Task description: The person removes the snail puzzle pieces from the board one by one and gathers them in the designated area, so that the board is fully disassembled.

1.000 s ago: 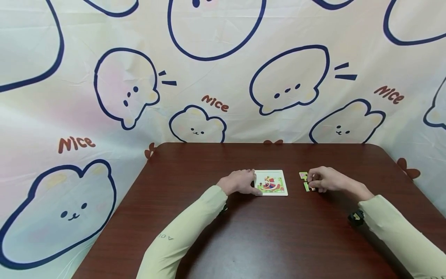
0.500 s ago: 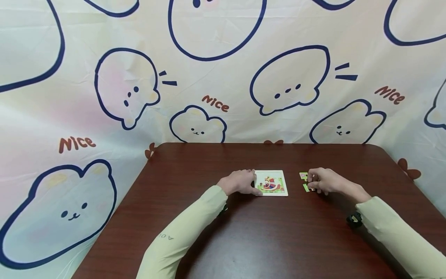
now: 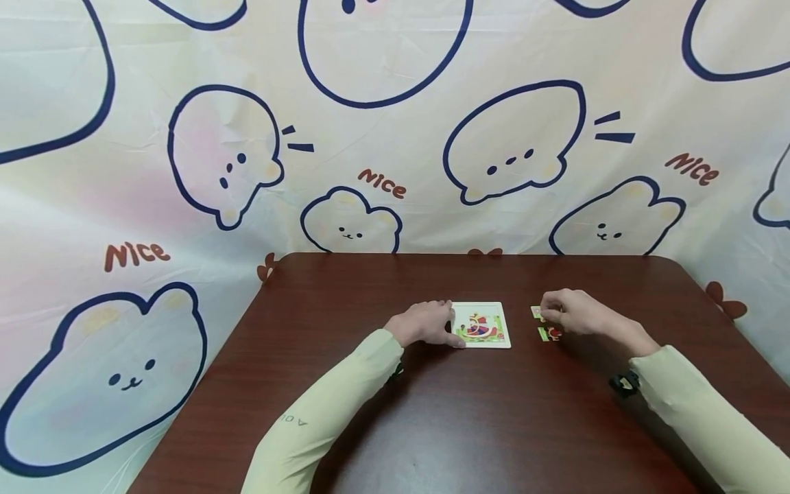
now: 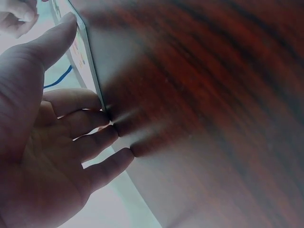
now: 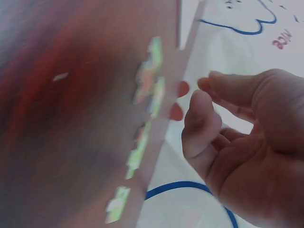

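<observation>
A small white-framed picture puzzle (image 3: pixel 484 345) lies flat on the table, its picture colourful with green and red. My left hand (image 3: pixel 422 322) rests at its left side, thumb over the near left corner and fingertips at the left edge; the left wrist view has these fingers (image 4: pixel 97 142) fairly straight. To the right, my right hand (image 3: pixel 577 312) hovers over loose puzzle pieces (image 3: pixel 549 334), fingers loosely bent. In the right wrist view nothing shows between thumb and index finger, and several green and red pieces (image 5: pixel 137 154) lie on the tabletop beyond.
The dark brown wooden table (image 3: pixel 432 418) has a patterned cloth (image 3: pixel 382 151) with blue-outlined cartoon animals hanging behind and beside it. A dark wrist device (image 3: pixel 625 384) sits under the right sleeve (image 3: pixel 697 405). The left sleeve (image 3: pixel 333 405) crosses the table's near left part.
My right hand has risen slightly and shifted away from the nearer pieces toward the farther one, uncovering more of the nearer pieces. The left hand and framed puzzle have stayed in place.
</observation>
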### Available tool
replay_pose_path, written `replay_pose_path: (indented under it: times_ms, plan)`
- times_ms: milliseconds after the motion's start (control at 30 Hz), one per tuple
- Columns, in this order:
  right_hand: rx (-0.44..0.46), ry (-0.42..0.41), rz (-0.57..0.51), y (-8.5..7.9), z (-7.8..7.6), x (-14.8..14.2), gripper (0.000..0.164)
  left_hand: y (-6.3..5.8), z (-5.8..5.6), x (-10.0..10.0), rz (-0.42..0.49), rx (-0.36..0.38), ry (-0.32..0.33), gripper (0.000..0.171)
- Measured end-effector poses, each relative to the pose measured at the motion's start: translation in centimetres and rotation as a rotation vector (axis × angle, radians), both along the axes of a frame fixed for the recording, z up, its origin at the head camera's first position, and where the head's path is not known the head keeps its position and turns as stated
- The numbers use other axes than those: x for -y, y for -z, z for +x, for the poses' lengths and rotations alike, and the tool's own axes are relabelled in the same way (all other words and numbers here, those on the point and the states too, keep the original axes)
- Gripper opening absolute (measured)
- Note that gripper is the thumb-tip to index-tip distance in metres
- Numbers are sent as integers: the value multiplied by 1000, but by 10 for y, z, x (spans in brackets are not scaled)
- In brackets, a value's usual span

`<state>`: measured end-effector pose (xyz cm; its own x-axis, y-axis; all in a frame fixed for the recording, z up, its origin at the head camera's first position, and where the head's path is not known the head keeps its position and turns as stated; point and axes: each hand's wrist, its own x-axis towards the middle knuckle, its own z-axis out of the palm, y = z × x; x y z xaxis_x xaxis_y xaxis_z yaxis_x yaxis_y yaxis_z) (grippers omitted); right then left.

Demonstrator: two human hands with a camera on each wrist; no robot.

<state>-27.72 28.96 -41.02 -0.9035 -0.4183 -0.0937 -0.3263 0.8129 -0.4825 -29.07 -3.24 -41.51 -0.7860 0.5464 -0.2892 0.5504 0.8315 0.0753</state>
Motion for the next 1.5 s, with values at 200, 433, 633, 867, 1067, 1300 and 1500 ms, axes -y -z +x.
replay_pose_path:
  times_ms: [200, 433, 633, 867, 1067, 1300, 1500]
  plan:
    - [-21, -49, 4, -9, -5, 16, 10, -2, 0, 1, 3, 0, 4, 72]
    - [-1, -30, 6, -10, -8, 36, 10, -1, -1, 2, -6, -2, 8, 72]
    - [39, -48, -16, -7, -11, 51, 21, -1, -2, 2, -3, 2, 5, 72]
    - [61, -57, -19, -4, -14, 63, 30, -1, -1, 2, -6, -7, 3, 71]
    - [74, -72, -19, -4, -15, 71, 33, -1, 0, 0, -16, -35, 15, 70]
    - [105, -94, 9, 2, -20, 86, 40, 0, -1, -1, -22, -35, 10, 71]
    - [135, -81, 35, 6, -24, 96, 49, 0, -2, -1, -17, -32, 17, 70]
